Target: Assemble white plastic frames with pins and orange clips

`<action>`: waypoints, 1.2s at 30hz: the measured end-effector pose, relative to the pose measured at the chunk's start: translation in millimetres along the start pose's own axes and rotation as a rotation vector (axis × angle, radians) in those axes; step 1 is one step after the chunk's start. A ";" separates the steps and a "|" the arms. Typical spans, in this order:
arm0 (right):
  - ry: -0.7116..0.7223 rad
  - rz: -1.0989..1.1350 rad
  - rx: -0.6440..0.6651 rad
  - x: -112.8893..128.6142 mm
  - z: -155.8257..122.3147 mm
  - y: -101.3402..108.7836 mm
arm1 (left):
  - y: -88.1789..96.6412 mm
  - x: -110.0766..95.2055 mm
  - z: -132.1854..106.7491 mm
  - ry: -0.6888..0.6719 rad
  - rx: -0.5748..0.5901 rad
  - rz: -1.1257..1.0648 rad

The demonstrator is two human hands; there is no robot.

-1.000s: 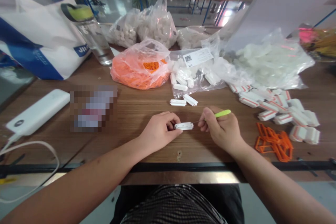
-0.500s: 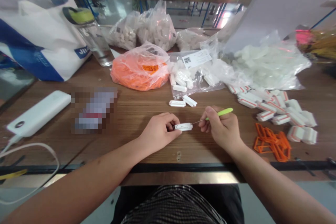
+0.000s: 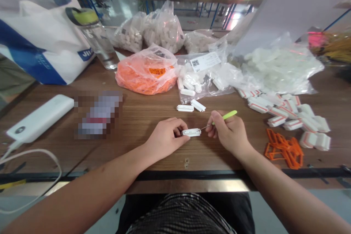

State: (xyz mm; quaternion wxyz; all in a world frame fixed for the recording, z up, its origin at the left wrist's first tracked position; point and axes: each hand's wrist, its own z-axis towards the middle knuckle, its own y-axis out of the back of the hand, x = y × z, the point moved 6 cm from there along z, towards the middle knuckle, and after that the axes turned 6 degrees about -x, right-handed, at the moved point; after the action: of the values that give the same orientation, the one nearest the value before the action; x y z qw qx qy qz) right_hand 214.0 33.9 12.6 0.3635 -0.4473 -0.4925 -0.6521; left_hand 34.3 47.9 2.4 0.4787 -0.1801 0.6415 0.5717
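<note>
Along the lower middle of the tabletop [image 3: 131, 128], the left hand [image 3: 166, 138] is curled nearly closed, thumb and fingers pinching the left end of a white plastic tag [image 3: 192, 132]. The tag looks light, stiff and slim, so holding it by its narrow ends seems safest. Just right of it, the right hand [image 3: 227, 131] pinches a thin metal pick with a lime-green handle [image 3: 229, 115], its tip reaching the tag's right end, while orange plastic frames [image 3: 283, 153] lie farther right
</note>
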 end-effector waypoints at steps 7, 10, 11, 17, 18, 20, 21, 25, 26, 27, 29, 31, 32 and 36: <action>0.112 -0.027 0.014 8.0 -5.2 -0.2 | 0.2 0.9 -0.4 0.001 -0.007 -0.009; 0.055 0.041 -0.024 4.8 -4.0 2.4 | 0.0 1.2 -0.2 -0.006 -0.006 -0.011; 0.036 0.056 -0.027 3.5 -3.5 2.6 | -0.1 1.3 0.0 -0.008 -0.006 -0.012; -0.010 0.073 -0.008 -2.4 -2.6 0.6 | -0.3 2.1 0.1 -0.004 -0.010 -0.012; -0.014 0.072 -0.006 -3.2 -2.6 0.4 | -0.3 2.0 0.0 -0.003 -0.009 -0.015; -0.020 0.067 -0.005 -4.1 -2.7 0.2 | -0.3 1.9 -0.1 0.001 -0.007 -0.018; -0.021 0.062 -0.005 -4.2 -2.7 0.2 | -0.2 1.8 -0.1 0.002 -0.007 -0.017; -0.012 0.035 0.006 -3.3 -1.9 -0.4 | 0.3 1.4 0.1 -0.002 -0.011 -0.012; -0.012 0.025 0.008 -3.2 -1.7 -0.6 | 0.3 1.3 0.2 -0.003 -0.011 -0.013; -0.013 0.013 0.009 -3.1 -1.5 -0.9 | 0.3 1.3 0.2 -0.004 -0.010 -0.014; -0.001 -0.013 0.014 -2.2 -1.6 -1.7 | 0.3 1.4 0.1 -0.004 -0.013 -0.009; 0.040 -0.046 0.024 0.3 -2.2 -2.7 | 0.2 1.5 -0.1 -0.005 -0.014 -0.004; 0.064 -0.061 0.028 1.8 -2.7 -3.1 | 0.2 1.5 -0.2 -0.006 -0.014 -0.003; 0.108 -0.092 0.023 4.2 -3.5 -2.6 | 0.3 0.9 0.1 -0.005 -0.011 -0.008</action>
State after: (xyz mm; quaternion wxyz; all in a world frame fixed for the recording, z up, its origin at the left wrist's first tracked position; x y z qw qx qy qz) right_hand 209.4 31.0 15.3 0.3641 -0.3842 -0.4996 -0.6857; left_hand 33.7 48.4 1.9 0.4817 -0.1838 0.6363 0.5738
